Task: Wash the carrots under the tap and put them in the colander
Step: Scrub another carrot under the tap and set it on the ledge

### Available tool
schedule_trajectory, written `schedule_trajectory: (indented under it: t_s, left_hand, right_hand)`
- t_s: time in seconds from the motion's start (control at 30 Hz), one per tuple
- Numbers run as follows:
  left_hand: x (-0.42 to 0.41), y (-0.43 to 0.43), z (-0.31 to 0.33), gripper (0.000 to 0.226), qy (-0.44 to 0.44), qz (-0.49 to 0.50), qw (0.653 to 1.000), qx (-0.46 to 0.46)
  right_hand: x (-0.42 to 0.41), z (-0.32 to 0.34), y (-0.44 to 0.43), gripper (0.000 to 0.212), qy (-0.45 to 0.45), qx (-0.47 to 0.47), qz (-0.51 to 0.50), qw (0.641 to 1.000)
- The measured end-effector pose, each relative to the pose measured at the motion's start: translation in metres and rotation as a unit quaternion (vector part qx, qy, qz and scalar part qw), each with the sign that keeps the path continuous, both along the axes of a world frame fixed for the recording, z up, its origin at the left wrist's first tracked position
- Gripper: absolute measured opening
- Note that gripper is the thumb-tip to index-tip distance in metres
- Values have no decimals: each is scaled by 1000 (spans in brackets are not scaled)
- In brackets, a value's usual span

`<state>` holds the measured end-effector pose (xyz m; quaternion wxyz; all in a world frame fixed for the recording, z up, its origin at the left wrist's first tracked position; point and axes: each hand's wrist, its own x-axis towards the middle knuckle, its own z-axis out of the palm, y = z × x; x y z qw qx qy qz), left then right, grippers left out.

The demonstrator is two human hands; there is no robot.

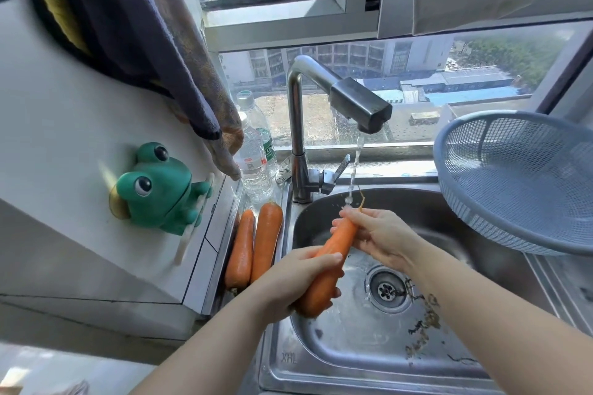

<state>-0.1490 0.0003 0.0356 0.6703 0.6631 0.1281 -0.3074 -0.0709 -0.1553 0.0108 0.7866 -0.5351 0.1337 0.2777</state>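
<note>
- Left hand is wrapped round the thick, blunt end of a smooth orange carrot, thumb lying across its top
- Right hand is closed round the tapered tip, where a thin root thread sticks up
- The carrot slants above the wet, rounded steel sink, its tip under the narrow stream from the angular metal tap
- Two other carrots lie side by side on the sink's left ledge
- A round blue plastic mesh colander sits tilted at the sink's right side
- A glossy green frog holder clings to the white wall
</note>
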Motion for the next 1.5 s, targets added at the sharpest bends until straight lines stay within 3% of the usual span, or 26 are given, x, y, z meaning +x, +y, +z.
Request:
schedule_trajectory:
  t_s: [0.13,0.27,0.33,0.4,0.47,0.67,0.77,0.9,0.97,1.07,1.23,1.4,1.5]
  left_hand:
    - [2,7,4,25,29,8,999,-28]
    - [6,2,3,21,25,7,999,-18]
    - [7,2,2,22,29,11,999,-24]
    - [6,4,1,24,36,16,999,-35]
    - [4,4,0,26,35,15,999,-39]
    - [10,0,2,23,25,21,999,-19]
    - [12,-1,1,24,18,9,1000,-10]
    - [10,3,1,24,23,12,999,-30]
    - [11,1,3,24,18,11,999,-28]
    - [13,-3,2,23,14,3,1000,-4]
    - [13,3,2,25,33,12,999,-35]
    - [16,-3,1,24,-27,-14,999,40]
    - [15,0,1,25,-18,-11,999,26]
  right_hand:
    - [3,2,-6,26,14,33,17,999]
    - [-4,-3,10,14,-50,-73,-10,996]
    - [-7,-4,10,18,-78,-95,20,992]
    - [-7,-2,5,25,-83,-72,67,992]
    - [-4,-2,-3,17,-78,-51,91,991]
    - [-2,-7,7,11,-56,-32,13,998]
    - [-1,-3,4,31,-47,-40,36,997]
    - [5,6,-18,27,-8,55,103,993]
    - [4,5,-15,21,-23,22,89,996]
    - [4,-2,-5,31,-65,-87,58,992]
    - [8,8,-20,25,-48,9,124,991]
    - [4,4,-5,18,-94,-86,59,990]
    - [7,8,-11,20,-72,-49,92,992]
